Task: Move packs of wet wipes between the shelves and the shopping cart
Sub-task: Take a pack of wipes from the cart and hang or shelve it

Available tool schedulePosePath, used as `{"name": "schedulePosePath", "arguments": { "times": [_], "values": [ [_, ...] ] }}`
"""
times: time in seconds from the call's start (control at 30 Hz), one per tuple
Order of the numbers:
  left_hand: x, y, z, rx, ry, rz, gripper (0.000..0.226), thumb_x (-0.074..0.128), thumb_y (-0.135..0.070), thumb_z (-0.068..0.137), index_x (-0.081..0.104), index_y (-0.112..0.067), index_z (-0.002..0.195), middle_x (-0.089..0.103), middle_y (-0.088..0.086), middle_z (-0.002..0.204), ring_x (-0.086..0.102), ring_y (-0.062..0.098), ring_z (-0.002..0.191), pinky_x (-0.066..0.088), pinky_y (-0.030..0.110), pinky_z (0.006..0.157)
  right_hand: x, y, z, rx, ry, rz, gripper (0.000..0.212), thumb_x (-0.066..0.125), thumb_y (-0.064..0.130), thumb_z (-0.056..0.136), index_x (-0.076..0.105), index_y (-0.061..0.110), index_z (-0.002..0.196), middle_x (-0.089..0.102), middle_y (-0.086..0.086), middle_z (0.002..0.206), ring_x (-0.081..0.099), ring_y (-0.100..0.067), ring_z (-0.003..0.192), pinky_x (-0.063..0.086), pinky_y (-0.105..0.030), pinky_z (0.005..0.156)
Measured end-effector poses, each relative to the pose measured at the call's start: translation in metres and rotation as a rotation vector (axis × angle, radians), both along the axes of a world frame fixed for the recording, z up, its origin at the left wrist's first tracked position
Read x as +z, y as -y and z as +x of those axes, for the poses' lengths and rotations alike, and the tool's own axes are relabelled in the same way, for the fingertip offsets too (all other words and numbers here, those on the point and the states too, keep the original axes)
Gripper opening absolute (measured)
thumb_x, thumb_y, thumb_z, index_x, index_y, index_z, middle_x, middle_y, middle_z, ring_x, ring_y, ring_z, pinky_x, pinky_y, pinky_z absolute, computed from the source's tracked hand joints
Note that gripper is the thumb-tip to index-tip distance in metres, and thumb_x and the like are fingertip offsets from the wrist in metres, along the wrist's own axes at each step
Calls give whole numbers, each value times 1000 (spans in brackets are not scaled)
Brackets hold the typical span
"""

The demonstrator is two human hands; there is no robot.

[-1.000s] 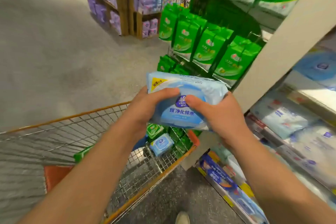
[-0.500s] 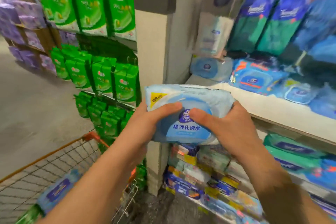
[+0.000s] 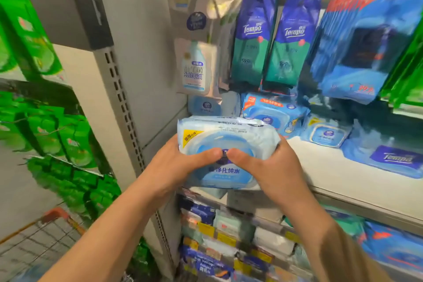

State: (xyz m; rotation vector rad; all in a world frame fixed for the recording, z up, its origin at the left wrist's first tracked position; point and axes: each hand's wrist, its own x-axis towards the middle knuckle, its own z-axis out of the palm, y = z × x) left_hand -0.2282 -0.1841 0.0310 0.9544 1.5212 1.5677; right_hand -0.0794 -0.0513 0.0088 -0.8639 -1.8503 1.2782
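Note:
A light-blue pack of wet wipes (image 3: 226,134) with a yellow corner label is held between both hands at the left end of the white shelf (image 3: 338,174). My left hand (image 3: 180,165) grips its left side, thumb across the front. My right hand (image 3: 270,167) grips its right side, thumbs almost touching. The pack hovers just in front of the shelf's front edge. The shopping cart (image 3: 52,217), orange-rimmed wire, shows at the bottom left.
More blue wipe packs (image 3: 274,112) lie on the shelf behind; a Tempo pack (image 3: 398,160) lies to the right. Tempo pouches (image 3: 249,36) hang above. A grey slotted upright (image 3: 123,107) stands to the left, green packs (image 3: 66,139) beyond it. Lower shelves (image 3: 229,236) hold several packs.
The view swung right from the cart to the shelf. Both hands carried the wipes pack from above the cart up to the shelf's left end.

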Motion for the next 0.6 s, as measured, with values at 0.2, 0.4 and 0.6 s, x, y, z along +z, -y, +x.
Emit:
{"name": "schedulePosePath", "arguments": {
  "times": [0.2, 0.4, 0.6],
  "values": [
    [-2, -27, -29, -2, -17, -13, 42, 80, -29, 74, 71, -29, 116, 80, -9, 105, 76, 8, 94, 56, 16, 64, -1, -21, -22, -15, -31, -3, 75, 94, 51, 53, 65, 27, 118, 77, 14, 104, 74, -5, 93, 61, -35, 82],
    [-14, -44, -69, 13, 67, 8, 63, 87, -20, 64, 68, -21, 124, 79, 0, 113, 75, 20, 104, 60, 32, 83, -9, -31, -55, -58, -50, 42, 78, 96, 28, 61, 58, 24, 130, 71, 19, 110, 65, 15, 93, 52, -8, 78],
    [-30, -62, -103, 3, 120, -34, 50, 86, -13, 67, 73, -13, 116, 79, 6, 110, 75, 25, 104, 61, 34, 87, -26, -39, -88, -52, -144, -36, 86, 94, 7, 65, 50, 18, 138, 74, 19, 106, 68, 11, 93, 57, -14, 75]
  ]
}}
